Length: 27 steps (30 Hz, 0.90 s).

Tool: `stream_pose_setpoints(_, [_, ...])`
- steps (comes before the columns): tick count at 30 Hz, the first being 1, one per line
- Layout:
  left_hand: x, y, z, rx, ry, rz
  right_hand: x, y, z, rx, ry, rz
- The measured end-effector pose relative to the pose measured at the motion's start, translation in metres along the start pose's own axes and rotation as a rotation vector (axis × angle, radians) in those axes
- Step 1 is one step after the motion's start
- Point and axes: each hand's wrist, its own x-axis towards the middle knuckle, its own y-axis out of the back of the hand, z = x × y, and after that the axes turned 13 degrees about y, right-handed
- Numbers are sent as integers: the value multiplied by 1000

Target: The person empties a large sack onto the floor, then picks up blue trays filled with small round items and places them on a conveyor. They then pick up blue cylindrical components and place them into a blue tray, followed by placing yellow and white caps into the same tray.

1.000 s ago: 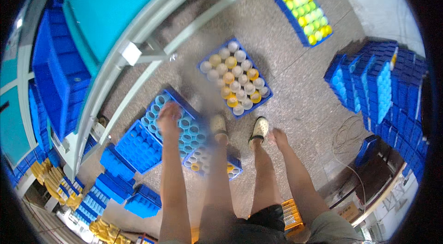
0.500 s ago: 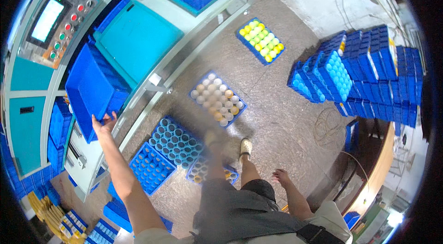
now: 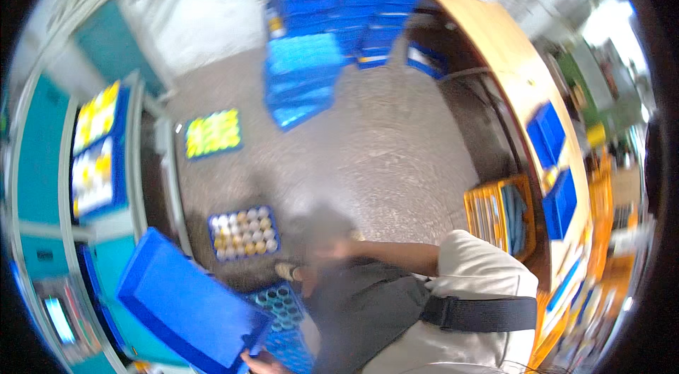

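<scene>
A large, shallow blue plastic bin (image 3: 191,296) is tilted up at the lower left, its smooth inside showing. My left hand (image 3: 263,362) grips its lower right corner, with fingers over the rim near the bottom edge of the picture. In front of my body, my right hand (image 3: 331,250) is smeared by motion, and its fingers cannot be made out. The floor just ahead carries a crate of white and yellow round pieces (image 3: 243,234). Partly behind the bin are light blue trays with round holes (image 3: 279,303).
Another crate with yellow-green pieces (image 3: 213,133) lies farther off. Tall stacks of blue crates (image 3: 339,6) stand at the back. To the right runs a wooden bench (image 3: 506,41) with blue bins, above an orange crate (image 3: 495,215). A teal machine (image 3: 42,154) lines the left side.
My view has swung to the right. My left hand has lifted the blue bin away from the machine and brought it nearer my body. The right hand has come forward across my front.
</scene>
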Motion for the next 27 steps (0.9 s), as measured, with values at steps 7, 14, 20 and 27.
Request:
stream_pose_setpoints(7, [-138, -248, -199, 412, 392, -399, -161, 97, -40, 61, -51, 341])
stream_pose_setpoints(14, [-291, -442, -320, 1067, 355, -1144, -325, 197, 1, -177, -437, 1331])
stream_pose_setpoints(20, [-259, -528, -395, 1339, 223, -1340, -435, 399, 91, -105, -489, 1972])
stream_pose_setpoints(27, [-152, -624, -462, 1422, 341, -773, -537, 611, 192, -155, -973, 2179])
